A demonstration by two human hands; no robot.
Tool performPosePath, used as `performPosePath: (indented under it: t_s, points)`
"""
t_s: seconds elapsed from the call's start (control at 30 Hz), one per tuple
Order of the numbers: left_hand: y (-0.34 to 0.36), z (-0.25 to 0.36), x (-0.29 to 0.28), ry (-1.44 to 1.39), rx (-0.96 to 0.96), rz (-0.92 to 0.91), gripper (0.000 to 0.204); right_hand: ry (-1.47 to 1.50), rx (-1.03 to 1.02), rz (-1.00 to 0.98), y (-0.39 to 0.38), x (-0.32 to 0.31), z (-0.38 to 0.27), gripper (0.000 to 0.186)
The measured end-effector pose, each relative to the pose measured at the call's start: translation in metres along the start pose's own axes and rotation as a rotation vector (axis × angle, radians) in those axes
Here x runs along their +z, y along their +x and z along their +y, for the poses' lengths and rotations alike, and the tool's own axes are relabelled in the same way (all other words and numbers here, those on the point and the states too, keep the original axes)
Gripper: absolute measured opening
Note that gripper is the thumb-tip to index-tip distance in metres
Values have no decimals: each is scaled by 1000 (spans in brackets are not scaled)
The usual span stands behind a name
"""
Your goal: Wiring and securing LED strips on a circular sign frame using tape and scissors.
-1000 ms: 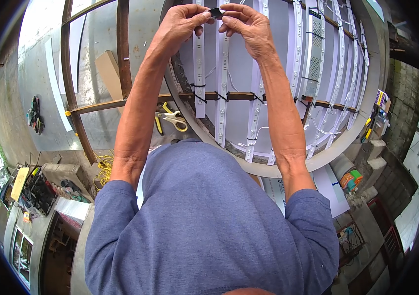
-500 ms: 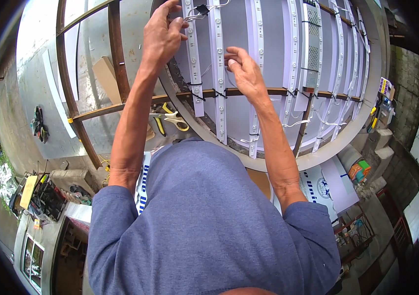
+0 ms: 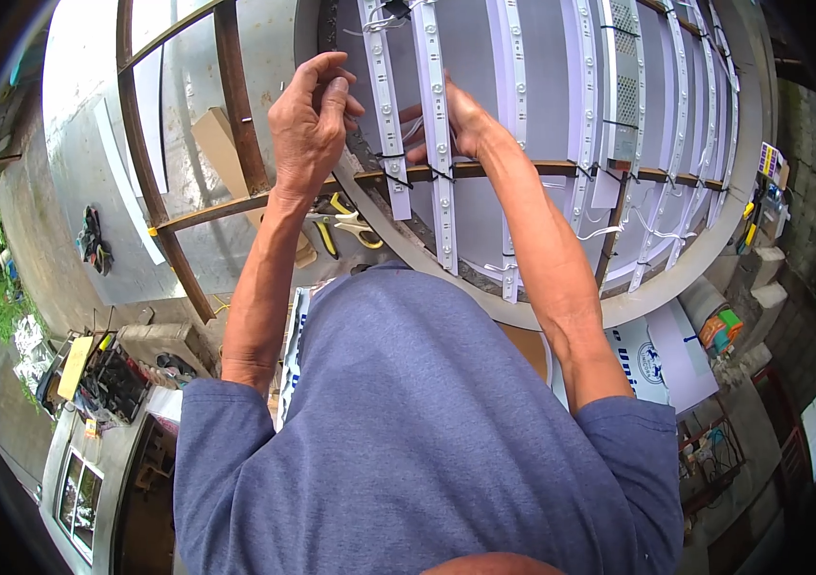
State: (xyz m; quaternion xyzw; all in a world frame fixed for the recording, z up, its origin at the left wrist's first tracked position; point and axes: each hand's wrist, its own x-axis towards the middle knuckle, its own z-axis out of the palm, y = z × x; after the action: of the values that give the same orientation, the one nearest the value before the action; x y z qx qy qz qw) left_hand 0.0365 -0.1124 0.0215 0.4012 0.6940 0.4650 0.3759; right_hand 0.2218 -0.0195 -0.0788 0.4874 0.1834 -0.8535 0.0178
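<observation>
- Held apart: the bare left hand (image 3: 317,120), half curled with nothing visible in its grip, above the left edge of the round grey frame (image 3: 652,295); the bare right hand (image 3: 468,120), with fingertips behind the long white strip dotted with small round lenses (image 3: 439,144). Impossible to tell gripping from light touching there.
- Placed inside the round grey frame, second from the left: that white strip, lying across the brown metal crossbar (image 3: 549,170).
- Done, judging by the lie of things: several strips set side by side, tied to the crossbar with thin black ties (image 3: 441,175); the silvery perforated metal box (image 3: 622,101) mounted among them.
- Apparently left: loose thin white wires (image 3: 602,233) near the lower ends, seemingly in need of tidying. Beyond judging: the upper ends, cut off by the picture's edge.
- In looks: narrow, straight, slightly tilted, evenly studded with lenses, backed by a pale lilac surface.
- Near its upper end, amid white wires: a small black angular piece (image 3: 395,10), partly cut off.
</observation>
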Motion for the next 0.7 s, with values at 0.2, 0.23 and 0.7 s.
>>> performPosePath:
  t_s: [0.2,0.23,0.7]
  points:
    - [8,6,-2,65,-70,-41,27,52,17,-18,1,-3,-1,58]
    - [9,5,-2,64,-73,-37,27,139,58,17,3,-5,0,57]
    - [10,-4,-14,-290,-127,-59,29,254,-231,196,8,-9,11,34]
